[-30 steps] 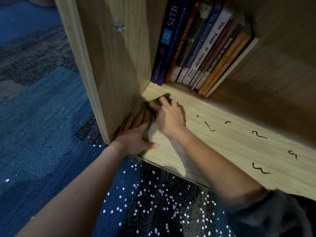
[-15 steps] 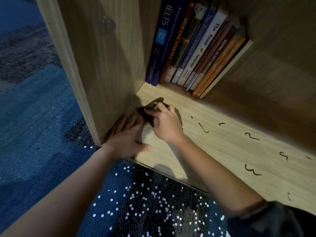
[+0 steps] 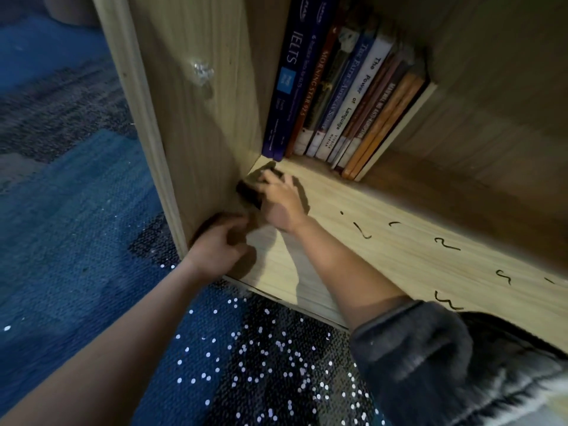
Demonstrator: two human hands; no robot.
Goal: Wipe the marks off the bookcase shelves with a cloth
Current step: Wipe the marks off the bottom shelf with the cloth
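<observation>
A light wooden bookcase shelf runs from the left corner out to the right, low near the floor. Several black squiggle marks are drawn across its right half. My right hand grips a dark cloth and presses it on the shelf in the back left corner, against the side panel. At the shelf's front left corner, beside that panel, my left hand rests with fingers bent and holds nothing. It is blurred.
A row of upright books stands at the back of the shelf, just behind the cloth. Blue patterned carpet with white specks lies in front and to the left. A dark sleeve covers my right upper arm.
My right hand has carried the cloth left and back, up against the side panel. My left hand's fingers, flat on the shelf before, are now bent.
</observation>
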